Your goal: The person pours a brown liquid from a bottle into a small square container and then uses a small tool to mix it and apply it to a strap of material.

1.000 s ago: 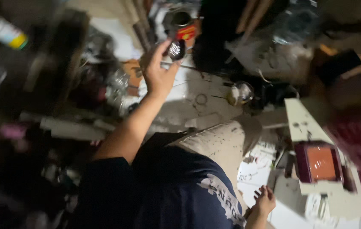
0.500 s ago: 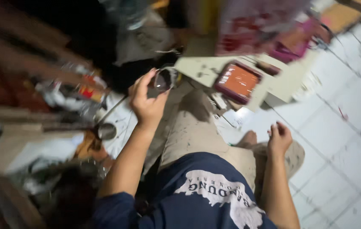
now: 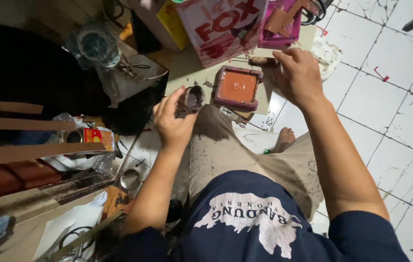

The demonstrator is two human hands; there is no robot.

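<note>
- The white tiled floor [image 3: 391,111] is stained and crowded where you sit, so keep your movements short and over the work.
- The pale board [image 3: 192,73] in front of your knee carries the mould; keep everything you are handling above it, so that any drip lands there.
- The square mould [image 3: 236,88] lies flat on that board, filled with an orange-brown mass, its dark red rim showing all round. Do not nudge it.
- Your right hand [image 3: 296,75] hovers just beyond the mould's far right corner, fingers spread and loosely curled, gripping nothing that I can see. Lower it onto the board to steady yourself.
- Your left hand [image 3: 175,121] pinches the small dark container [image 3: 193,98] between thumb and fingertips, just left of the mould and above your knee, mouth tipped towards the mould. Keep that pinch firm and the tilt slow.
</note>
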